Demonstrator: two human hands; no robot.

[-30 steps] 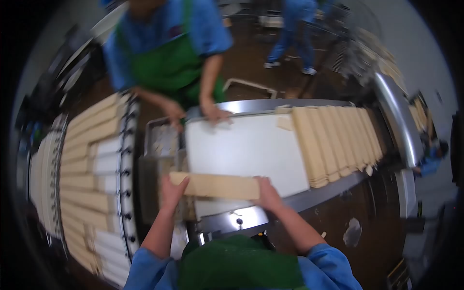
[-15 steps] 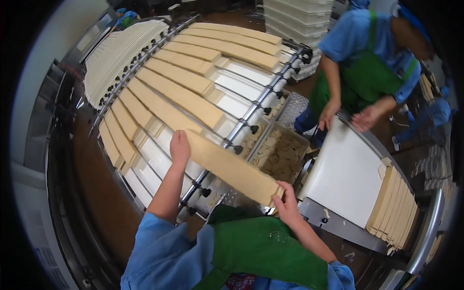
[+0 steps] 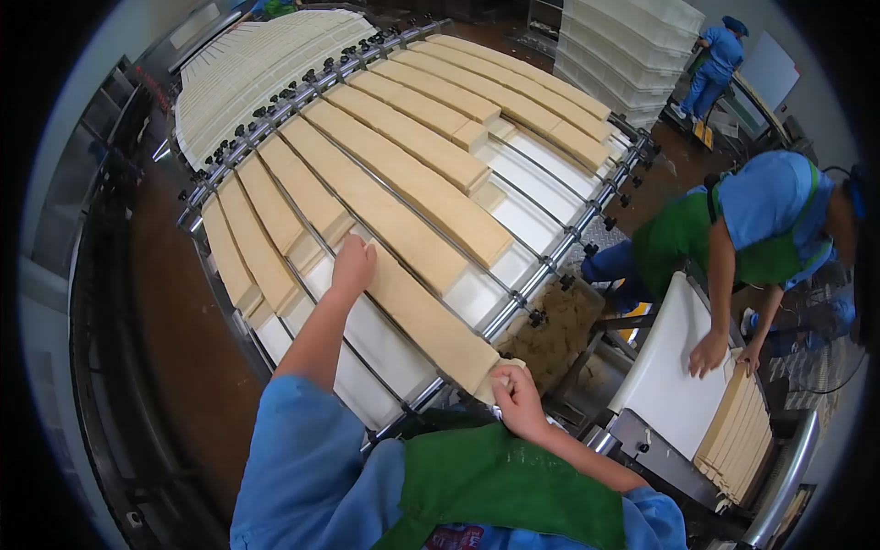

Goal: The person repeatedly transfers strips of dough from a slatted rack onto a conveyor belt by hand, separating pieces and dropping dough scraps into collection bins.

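A long pale stack of dough sheets (image 3: 429,321) lies slanting along a lane of the white conveyor (image 3: 394,344), its near end over the front metal rail (image 3: 502,319). My left hand (image 3: 355,264) is closed at the stack's far left end. At the near end, my right hand (image 3: 520,401) has its fingers curled around a crumpled, bent piece of dough sheet at the corner. Other long dough stacks (image 3: 394,147) lie side by side in the lanes, parted by thin metal rods.
A bin of dough scraps (image 3: 555,330) stands below the rail. To the right, a co-worker's hands (image 3: 710,353) touch dough strips (image 3: 733,435) on a white side belt (image 3: 655,367). White crates (image 3: 623,64) are piled behind, and another person (image 3: 720,69) stands farther back.
The held stack has come down from above the rail onto the conveyor lane. My right hand now clutches a crumpled corner piece. The co-worker has bent over and reached to the strips.
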